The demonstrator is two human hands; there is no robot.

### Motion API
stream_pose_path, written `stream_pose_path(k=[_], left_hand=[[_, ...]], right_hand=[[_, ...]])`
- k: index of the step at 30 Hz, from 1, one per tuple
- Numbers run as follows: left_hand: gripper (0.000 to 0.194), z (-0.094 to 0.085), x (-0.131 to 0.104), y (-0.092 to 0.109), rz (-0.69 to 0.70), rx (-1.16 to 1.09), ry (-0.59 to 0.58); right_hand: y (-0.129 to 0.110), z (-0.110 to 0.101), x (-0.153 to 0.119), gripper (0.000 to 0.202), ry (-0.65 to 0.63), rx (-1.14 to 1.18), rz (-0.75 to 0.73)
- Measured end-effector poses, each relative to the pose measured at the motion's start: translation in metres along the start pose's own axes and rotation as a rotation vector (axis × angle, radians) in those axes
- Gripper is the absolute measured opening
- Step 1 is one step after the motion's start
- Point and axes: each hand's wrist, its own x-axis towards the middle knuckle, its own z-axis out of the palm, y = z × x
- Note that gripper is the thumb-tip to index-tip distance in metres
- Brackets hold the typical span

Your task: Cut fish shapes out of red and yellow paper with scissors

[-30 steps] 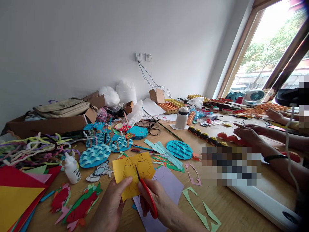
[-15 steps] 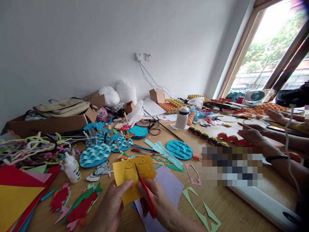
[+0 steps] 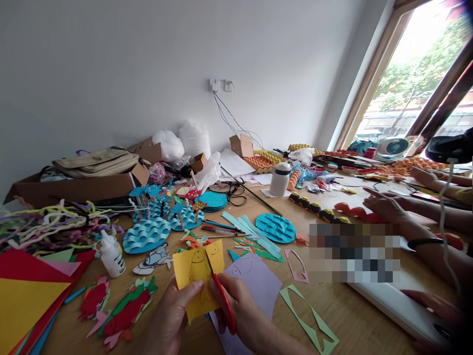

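Note:
Yellow paper [image 3: 195,261] with two drawn fish outlines is pinched at its lower left by my left hand [image 3: 173,301], thumb on top. Red-handled scissors [image 3: 224,303] are gripped in my right hand [image 3: 242,301]; their blades lie in the paper between the two outlines, and the part right of them is bent. Beneath my right hand lies a lilac sheet [image 3: 254,281] with a faint drawn outline. A white glue bottle [image 3: 113,259], a grey paper fish [image 3: 155,259] and red and green paper fish [image 3: 127,310] are to the left.
Coloured sheets [image 3: 29,296] and pipe cleaners [image 3: 55,227] lie at left. Blue wavy discs [image 3: 275,228], pens [image 3: 223,227] and a white jar [image 3: 280,180] stand or lie beyond my hands. Other people's hands [image 3: 384,204] are at right, near a white device [image 3: 391,305].
The right part of the yellow paper has folded back and looks narrower, with the scissors deeper between the outlines. Another person's hand has appeared at the lower right.

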Motion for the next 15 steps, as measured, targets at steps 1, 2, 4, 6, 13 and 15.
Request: stream_pose_path(k=[1, 2, 4, 6, 13, 15], left_hand=[[0.036, 0.000, -0.001, 0.000, 0.001, 0.019, 0.013], [0.034, 0.000, -0.002, -0.001, -0.001, 0.037, 0.027], [0.032, 0.000, -0.003, -0.002, -0.008, 0.054, 0.041], [0.032, 0.000, -0.005, -0.003, -0.009, 0.047, 0.034], [0.038, -0.004, -0.003, -0.006, -0.009, 0.008, 0.003], [0.039, -0.006, -0.004, -0.006, -0.015, -0.003, -0.003]], right_hand=[[-0.001, 0.000, -0.001, 0.055, 0.000, -0.003, 0.003], [-0.002, 0.000, -0.001, 0.055, -0.001, -0.005, 0.003], [-0.004, 0.000, -0.001, 0.055, -0.003, -0.008, 0.004], [-0.003, 0.000, -0.001, 0.055, -0.010, -0.010, 0.002], [0.010, 0.002, 0.001, 0.050, -0.009, -0.004, 0.016], [0.012, 0.003, 0.002, 0.050, -0.001, -0.014, 0.019]])
